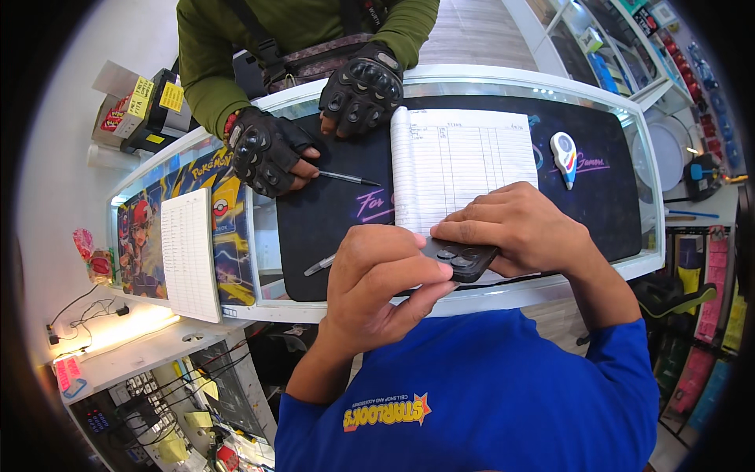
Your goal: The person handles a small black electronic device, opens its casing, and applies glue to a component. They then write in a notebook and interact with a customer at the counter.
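A black smartphone with raised round camera lenses on its back is held low over the near edge of the counter. My right hand grips its right side, the fingers lying across it. My left hand is closed, thumb and forefinger pinched together at the phone's edge by the lenses. Whether a thin piece sits in that pinch is too small to tell. Under and beyond the phone lies an open lined notebook with ruled columns and some handwriting; my right hand partly covers its lower part.
Across the glass counter, a person in black gloves has one hand by a pen. A second pen lies near my left hand. A correction tape dispenser rests on the black mat. A written pad lies left.
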The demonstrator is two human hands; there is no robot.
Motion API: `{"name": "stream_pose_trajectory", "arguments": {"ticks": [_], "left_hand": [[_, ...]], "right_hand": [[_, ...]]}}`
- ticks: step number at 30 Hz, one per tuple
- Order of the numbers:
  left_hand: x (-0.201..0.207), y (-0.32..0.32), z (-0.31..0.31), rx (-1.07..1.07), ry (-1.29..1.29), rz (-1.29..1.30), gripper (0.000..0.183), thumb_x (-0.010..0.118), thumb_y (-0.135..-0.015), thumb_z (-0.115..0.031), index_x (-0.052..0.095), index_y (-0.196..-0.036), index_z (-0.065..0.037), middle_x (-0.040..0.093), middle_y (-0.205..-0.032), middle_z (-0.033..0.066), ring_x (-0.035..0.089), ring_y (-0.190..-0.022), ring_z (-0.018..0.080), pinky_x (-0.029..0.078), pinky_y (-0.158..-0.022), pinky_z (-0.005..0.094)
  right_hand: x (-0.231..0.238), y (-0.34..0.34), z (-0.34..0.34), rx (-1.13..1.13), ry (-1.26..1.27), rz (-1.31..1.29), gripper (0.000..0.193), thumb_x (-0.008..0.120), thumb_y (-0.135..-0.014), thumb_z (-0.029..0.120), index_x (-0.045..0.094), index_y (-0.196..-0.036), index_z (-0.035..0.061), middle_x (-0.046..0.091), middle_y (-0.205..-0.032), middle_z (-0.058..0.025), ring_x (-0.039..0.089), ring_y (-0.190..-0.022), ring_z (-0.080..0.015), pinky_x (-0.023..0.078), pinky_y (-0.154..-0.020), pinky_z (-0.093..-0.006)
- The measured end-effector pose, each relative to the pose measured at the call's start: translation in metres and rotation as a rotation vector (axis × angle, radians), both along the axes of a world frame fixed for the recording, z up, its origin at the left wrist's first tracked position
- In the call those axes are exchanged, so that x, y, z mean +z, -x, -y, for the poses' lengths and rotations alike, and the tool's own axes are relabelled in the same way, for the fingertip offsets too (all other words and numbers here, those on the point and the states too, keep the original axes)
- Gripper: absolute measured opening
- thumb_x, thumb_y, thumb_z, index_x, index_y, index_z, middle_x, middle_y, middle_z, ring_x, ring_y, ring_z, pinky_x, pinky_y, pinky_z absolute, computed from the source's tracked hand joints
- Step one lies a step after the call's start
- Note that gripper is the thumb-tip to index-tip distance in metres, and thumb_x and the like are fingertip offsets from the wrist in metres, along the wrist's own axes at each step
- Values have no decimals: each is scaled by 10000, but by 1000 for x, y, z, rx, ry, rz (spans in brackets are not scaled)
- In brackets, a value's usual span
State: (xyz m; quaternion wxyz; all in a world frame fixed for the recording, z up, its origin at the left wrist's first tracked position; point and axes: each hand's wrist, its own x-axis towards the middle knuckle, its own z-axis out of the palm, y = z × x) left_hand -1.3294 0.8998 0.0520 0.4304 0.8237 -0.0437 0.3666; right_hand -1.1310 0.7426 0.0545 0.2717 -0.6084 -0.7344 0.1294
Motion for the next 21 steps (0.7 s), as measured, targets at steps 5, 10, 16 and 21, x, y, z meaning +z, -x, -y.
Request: {"name": "stream_pose_trajectory", "arguments": {"ticks": [5, 10, 16, 21], "left_hand": [[1, 0, 1, -18, 84, -40, 400, 898, -729, -34, 715, -1076, -114, 625, -1009, 52, 630, -932, 225, 506, -781, 338], [-1, -1, 1, -95, 158, -82, 370, 867, -776, -36, 700, -1100, -102, 614, -1035, 55, 580, -964, 227, 490, -817, 328], [2, 1, 4, -153, 300, -164, 285, 815, -859, -82, 690, -1115, -92, 588, -1059, 67, 544, -992, 232, 459, -867, 335], [0, 0, 4, -121, 216, -109, 239, 781, -897, -113, 691, -1117, -90, 579, -1055, 62, 532, -995, 233, 444, -876, 333]], "right_hand": [[5, 0, -2, 4, 10, -10, 497, 772, -737, 122, 669, -1223, 110, 735, -956, -75, 726, -811, -286, 572, -680, -401], [8, 0, -1, 15, 33, -10, 450, 766, -762, 151, 670, -1198, 106, 716, -907, -71, 718, -790, -291, 559, -665, -405], [9, 1, -1, 18, 42, -18, 421, 764, -786, 188, 668, -1186, 97, 693, -869, -72, 708, -770, -297, 548, -657, -408], [8, 2, 1, 20, 52, -8, 411, 763, -802, 204, 666, -1186, 93, 688, -860, -70, 706, -764, -297, 550, -656, -409]]}}
